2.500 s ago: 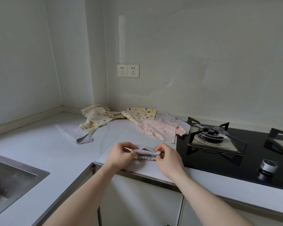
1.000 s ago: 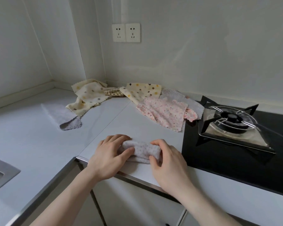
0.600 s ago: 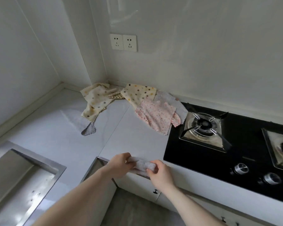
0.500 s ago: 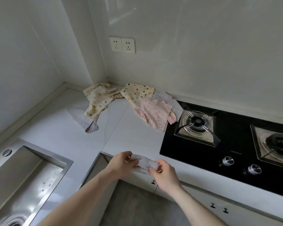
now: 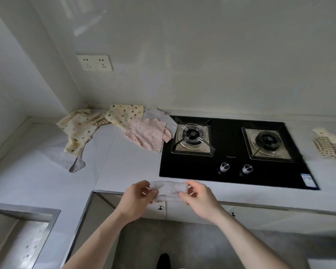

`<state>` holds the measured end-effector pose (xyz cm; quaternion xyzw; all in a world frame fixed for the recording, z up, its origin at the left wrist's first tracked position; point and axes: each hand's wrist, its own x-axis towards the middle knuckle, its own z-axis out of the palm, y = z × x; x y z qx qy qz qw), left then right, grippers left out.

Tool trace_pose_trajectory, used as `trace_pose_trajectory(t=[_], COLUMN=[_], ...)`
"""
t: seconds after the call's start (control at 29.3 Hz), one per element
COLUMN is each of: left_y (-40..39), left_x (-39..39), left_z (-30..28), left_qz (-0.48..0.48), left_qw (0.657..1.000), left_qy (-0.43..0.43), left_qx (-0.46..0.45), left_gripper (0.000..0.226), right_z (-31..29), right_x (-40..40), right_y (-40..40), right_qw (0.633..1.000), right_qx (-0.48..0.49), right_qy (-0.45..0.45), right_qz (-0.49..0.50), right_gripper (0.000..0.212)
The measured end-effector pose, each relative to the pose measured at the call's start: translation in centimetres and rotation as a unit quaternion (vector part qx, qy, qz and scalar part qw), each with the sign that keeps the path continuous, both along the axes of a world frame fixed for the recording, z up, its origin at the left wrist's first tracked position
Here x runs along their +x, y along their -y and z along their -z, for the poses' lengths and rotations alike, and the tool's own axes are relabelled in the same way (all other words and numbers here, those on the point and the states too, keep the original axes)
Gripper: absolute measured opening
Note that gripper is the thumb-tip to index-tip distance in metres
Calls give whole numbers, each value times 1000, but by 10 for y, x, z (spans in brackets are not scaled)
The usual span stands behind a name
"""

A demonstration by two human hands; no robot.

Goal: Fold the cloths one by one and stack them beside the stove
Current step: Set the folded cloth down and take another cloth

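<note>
A small folded grey cloth (image 5: 169, 191) hangs in the air over the counter's front edge. My left hand (image 5: 137, 198) pinches its left end and my right hand (image 5: 200, 198) pinches its right end. Unfolded cloths lie at the back of the counter: a pink dotted cloth (image 5: 146, 136), a yellow dotted cloth (image 5: 124, 115), a cream dotted cloth (image 5: 78, 131), a pale grey cloth (image 5: 162, 118) by the stove and another grey cloth (image 5: 66, 160) on the left. The black two-burner stove (image 5: 231, 164) is set in the counter to the right.
A checked cloth pile (image 5: 330, 146) lies on the counter right of the stove. A steel sink (image 5: 21, 235) sits at lower left. The white counter (image 5: 124, 171) forms an L with cabinets (image 5: 182, 210) below. Wall sockets (image 5: 95, 62) are above the corner.
The folded grey cloth has been lifted off the counter and held up between both hands. The view has pulled back and risen, showing the whole stove and the cloths to its right.
</note>
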<state>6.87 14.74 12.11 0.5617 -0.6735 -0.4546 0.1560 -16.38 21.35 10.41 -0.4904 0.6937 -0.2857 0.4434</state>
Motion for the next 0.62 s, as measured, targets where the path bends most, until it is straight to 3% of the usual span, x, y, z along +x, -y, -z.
trace_pose_trajectory(t=[0.31,0.62], left_y=[52,76], left_x=[-91,-229], left_z=[-9,-35], left_qz=[145,237], left_qw=[989,968], left_qy=[24,19], left_qx=[-27,-74], left_gripper=[38,31], right_z=[-25,-27], right_x=[-68,-192], right_y=[-9,-35], right_qw=[993,961], right_qx=[-9,-12], right_qy=[-16,18], right_qz=[120,274], right_gripper=[9,22])
